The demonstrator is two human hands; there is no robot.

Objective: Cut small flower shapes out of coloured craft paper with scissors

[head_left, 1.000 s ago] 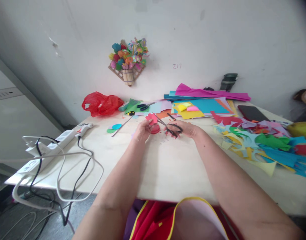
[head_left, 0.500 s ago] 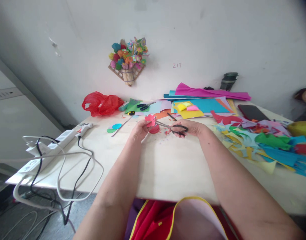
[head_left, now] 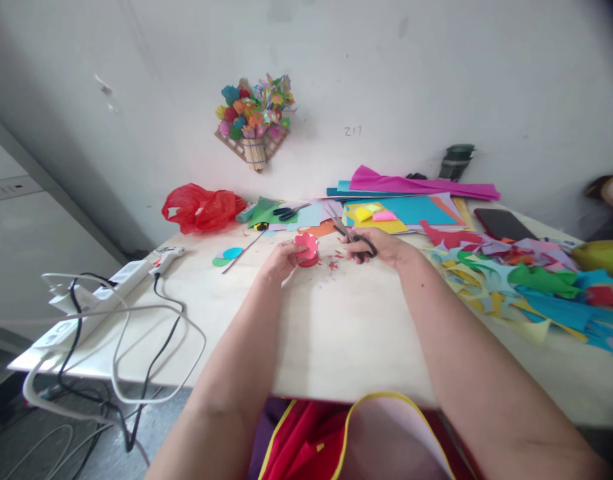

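Observation:
Between the fingers of my left hand [head_left: 282, 259] is a red paper flower [head_left: 307, 246] with a scalloped edge. Just under it, a red paper disc [head_left: 307, 263] lies on the table. My right hand [head_left: 373, 245] grips a pair of black-handled scissors [head_left: 341, 225], whose blades point up and away, apart from the flower. Small red paper scraps [head_left: 333, 265] are scattered on the table between my hands. To the left lie a blue paper disc [head_left: 233, 253] and a green one [head_left: 219, 262], beside a thin dark strip [head_left: 243, 253].
A heap of coloured paper offcuts [head_left: 506, 280] covers the right side, near a phone [head_left: 503, 225]. Paper sheets [head_left: 421, 211], a second pair of scissors [head_left: 286, 213] and a red plastic bag [head_left: 203, 208] line the back. A power strip [head_left: 93, 310] with loose cables sits at left.
The scissors have come away from the paper flower, swinging to point upward. My left hand has turned the flower and brought it slightly lower, over the red disc.

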